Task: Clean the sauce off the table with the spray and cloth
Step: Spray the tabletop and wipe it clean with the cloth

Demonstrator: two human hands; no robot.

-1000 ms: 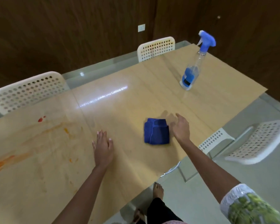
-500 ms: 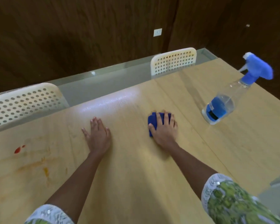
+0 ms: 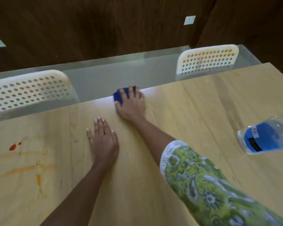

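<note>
Wiping step in hand, judging by the layout. Right hand (image 3: pixel 131 104) flat, fingers spread, pressing the blue cloth (image 3: pixel 118 97) at the far edge of the table (image 3: pixel 194 111). Left hand (image 3: pixel 103 139) flat and empty, fingers straight, braced mid-table. Spray bottle (image 3: pixel 266 138) standing near the right edge, well apart from both hands. Red and orange sauce (image 3: pixel 28 167) smeared toward the left edge, not yet wiped. Next move likely calls for dragging the cloth leftward across to those streaks, with firm pressure.
</note>
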